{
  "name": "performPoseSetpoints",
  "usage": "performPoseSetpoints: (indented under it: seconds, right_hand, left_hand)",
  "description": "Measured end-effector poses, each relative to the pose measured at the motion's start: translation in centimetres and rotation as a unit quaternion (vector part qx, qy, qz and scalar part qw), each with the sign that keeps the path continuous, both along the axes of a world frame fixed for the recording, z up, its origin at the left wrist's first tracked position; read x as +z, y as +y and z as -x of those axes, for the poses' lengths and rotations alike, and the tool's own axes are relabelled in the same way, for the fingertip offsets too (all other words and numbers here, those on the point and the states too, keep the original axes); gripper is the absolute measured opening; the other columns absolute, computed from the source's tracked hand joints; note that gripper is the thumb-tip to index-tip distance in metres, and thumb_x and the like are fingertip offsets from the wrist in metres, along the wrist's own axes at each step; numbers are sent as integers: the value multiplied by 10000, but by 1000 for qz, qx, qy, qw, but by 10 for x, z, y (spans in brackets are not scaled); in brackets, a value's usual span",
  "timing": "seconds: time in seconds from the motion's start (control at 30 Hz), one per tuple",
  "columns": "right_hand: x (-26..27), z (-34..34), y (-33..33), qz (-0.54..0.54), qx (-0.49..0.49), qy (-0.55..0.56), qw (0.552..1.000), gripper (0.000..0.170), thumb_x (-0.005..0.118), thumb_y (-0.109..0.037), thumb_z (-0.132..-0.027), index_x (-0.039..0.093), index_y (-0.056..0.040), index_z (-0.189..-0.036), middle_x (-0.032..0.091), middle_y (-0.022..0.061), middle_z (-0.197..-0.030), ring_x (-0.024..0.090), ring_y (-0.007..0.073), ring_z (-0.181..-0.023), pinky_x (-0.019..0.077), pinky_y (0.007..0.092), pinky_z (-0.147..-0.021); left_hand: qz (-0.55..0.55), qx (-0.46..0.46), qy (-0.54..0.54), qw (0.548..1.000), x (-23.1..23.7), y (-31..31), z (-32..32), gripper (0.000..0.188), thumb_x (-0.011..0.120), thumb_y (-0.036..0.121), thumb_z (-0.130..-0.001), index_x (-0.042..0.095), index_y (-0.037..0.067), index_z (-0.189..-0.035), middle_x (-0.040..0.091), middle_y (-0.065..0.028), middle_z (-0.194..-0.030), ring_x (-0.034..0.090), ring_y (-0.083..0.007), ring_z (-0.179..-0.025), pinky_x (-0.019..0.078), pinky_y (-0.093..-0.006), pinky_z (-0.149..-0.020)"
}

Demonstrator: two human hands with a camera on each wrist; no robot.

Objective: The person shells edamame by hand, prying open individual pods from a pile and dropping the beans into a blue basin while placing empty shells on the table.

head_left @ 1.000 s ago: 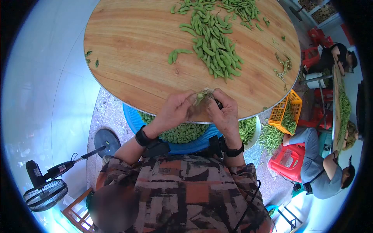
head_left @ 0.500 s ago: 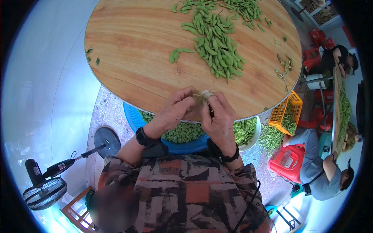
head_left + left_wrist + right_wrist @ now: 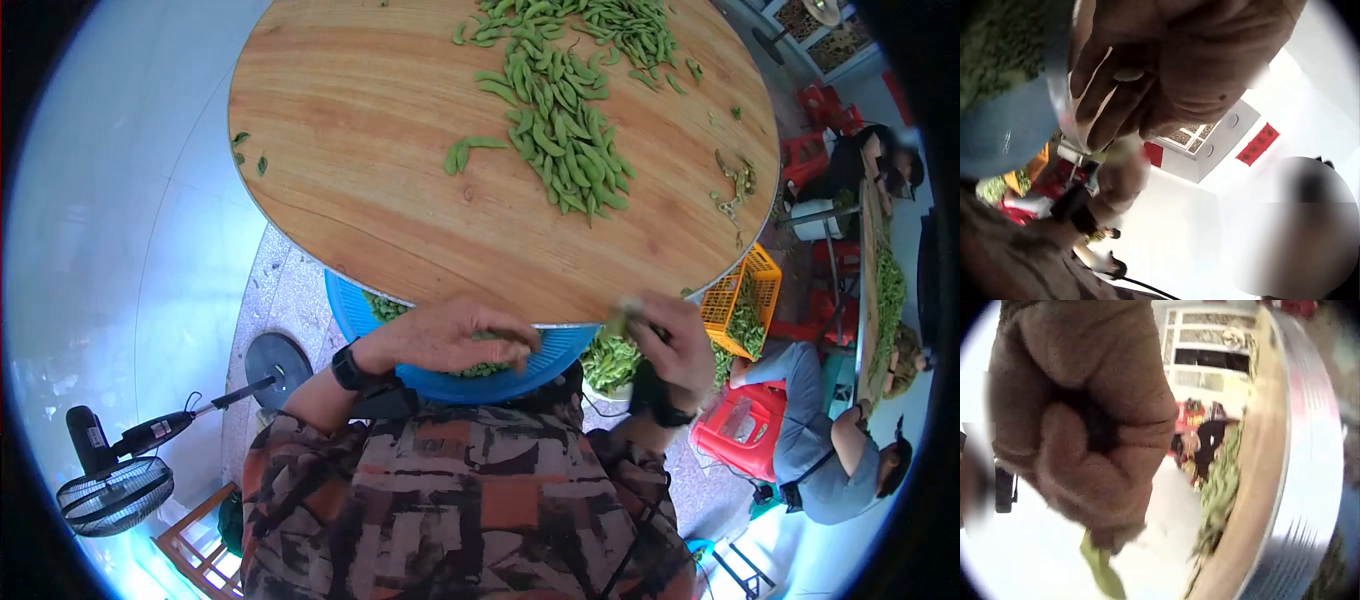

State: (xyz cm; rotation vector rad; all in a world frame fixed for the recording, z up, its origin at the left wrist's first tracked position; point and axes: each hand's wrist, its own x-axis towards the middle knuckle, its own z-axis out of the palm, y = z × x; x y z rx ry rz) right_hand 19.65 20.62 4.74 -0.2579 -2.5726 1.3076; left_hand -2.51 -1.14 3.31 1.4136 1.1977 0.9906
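Observation:
My left hand (image 3: 455, 335) reaches over the blue basin (image 3: 440, 385) of shelled green beans (image 3: 385, 305), fingers relaxed. A small pale oval like a shelled bean (image 3: 1129, 75) shows against its fingers in the left wrist view. My right hand (image 3: 680, 340), blurred by motion, is off the table's front edge to the right. It pinches a flat green soybean pod (image 3: 1105, 569), which sticks out past the fingertips in the right wrist view. The inside of that fist is dark. A long heap of whole pods (image 3: 570, 150) lies on the round wooden table (image 3: 370, 130).
Below the right hand stands a bowl of green pods (image 3: 610, 360). A yellow crate (image 3: 765, 265) and a red stool (image 3: 745, 430) are farther right, near seated people. Plant scraps (image 3: 735, 185) lie at the table's right. A fan (image 3: 115, 490) stands on the left.
Both hands were together over the table edge at a pod. They have parted: the left moved down over the basin, the right swung right with the pod.

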Motion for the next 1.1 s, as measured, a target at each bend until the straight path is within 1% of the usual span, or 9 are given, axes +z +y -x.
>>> performPoseSetpoints:
  seconds: [0.07,0.17,0.47,0.67,0.73,0.83,0.97,1.03,1.1]
  right_hand:
    - [1,-29,11,-7,11,-14,1000,238,503,9,-842,643,39,-1032,591,64,-687,520,141,-561,404,269,-528]
    - [10,-39,12,-24,-136,-161,977,186,569,-18,-822,647,28,-984,596,139,-674,617,256,-607,461,318,-574]
    - [2,1,1,-24,-96,-81,992,166,573,9,-818,661,40,-956,640,151,-721,652,245,-643,496,309,-601]
    - [-11,40,-25,81,-180,14,980,191,565,-6,-858,653,36,-1022,660,89,-744,638,144,-682,501,269,-636]
    - [-17,60,-42,130,-200,38,970,203,561,-17,-873,648,35,-1049,661,63,-745,624,112,-695,501,262,-647]
    - [-27,81,-59,245,-175,57,952,216,551,-56,-914,636,19,-1097,602,-1,-693,543,55,-629,455,225,-565]
    - [-30,87,-68,470,-117,14,875,202,549,-98,-949,640,-15,-1108,489,-63,-630,421,9,-534,329,184,-456]
    - [-29,88,-70,505,-114,35,855,194,549,-109,-956,642,-24,-1104,458,-76,-618,387,-1,-516,289,176,-435]
    - [-30,88,-70,454,-132,15,881,179,552,-99,-954,645,-22,-1087,466,-75,-610,401,6,-514,306,183,-434]
  left_hand:
    - [-27,125,106,986,-5,2,17,272,555,130,-911,616,18,-1151,673,-134,-956,650,-257,-875,508,-349,-794]
    - [-99,374,351,853,-10,30,56,182,608,123,-837,607,-5,-966,624,-183,-898,614,-376,-826,504,-447,-727]
    - [-64,380,461,799,-38,66,96,153,647,106,-810,610,-18,-893,578,-192,-856,575,-393,-810,473,-468,-717]
    - [-98,362,296,878,-14,42,50,110,622,108,-864,603,4,-894,593,-125,-830,579,-272,-709,468,-355,-629]
    - [79,349,-180,916,-2,36,28,103,599,149,-931,607,48,-943,590,-18,-807,517,-103,-661,406,-245,-566]
    - [124,295,-353,879,-26,30,9,104,573,176,-967,601,78,-985,560,47,-793,445,-22,-646,350,-194,-550]
    - [104,371,-327,863,-31,32,-9,106,585,149,-956,596,44,-949,555,42,-768,451,-32,-646,367,-203,-568]
    - [-13,432,-44,901,-36,33,-13,116,599,134,-945,595,21,-922,547,49,-751,454,-26,-659,377,-199,-585]
    - [-29,433,-13,901,-34,32,-17,119,601,126,-942,593,11,-912,546,50,-744,457,-24,-671,384,-201,-594]
